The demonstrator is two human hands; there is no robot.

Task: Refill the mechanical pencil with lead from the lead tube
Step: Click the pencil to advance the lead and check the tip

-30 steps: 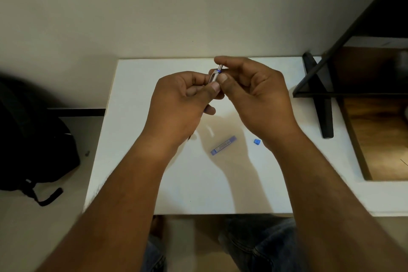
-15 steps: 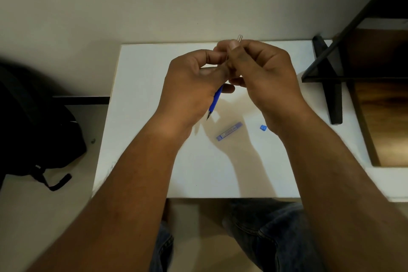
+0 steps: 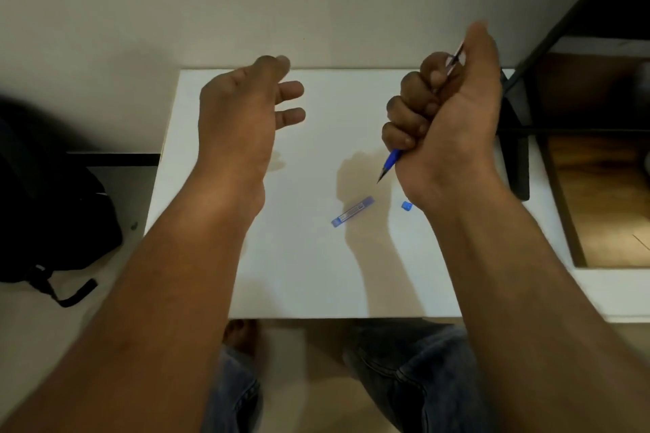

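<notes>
My right hand (image 3: 446,123) is fisted around the blue mechanical pencil (image 3: 391,161), above the right side of the white table (image 3: 299,267). The pencil's tip points down and left; its top end shows by my thumb. My left hand (image 3: 242,116) hovers over the table's left side with its fingers apart and nothing in it. The blue lead tube (image 3: 352,211) lies flat on the table between my hands. A small blue cap (image 3: 406,205) lies just right of the tube, beside my right wrist.
A black shelf frame (image 3: 520,137) stands at the table's right edge, with a wooden surface (image 3: 598,197) behind it. A black backpack (image 3: 49,207) sits on the floor to the left. My knees in jeans are below the table's front edge.
My hands have parted: the left let go of the pencil and moved left, while the right carried the pencil to the right in a fist.
</notes>
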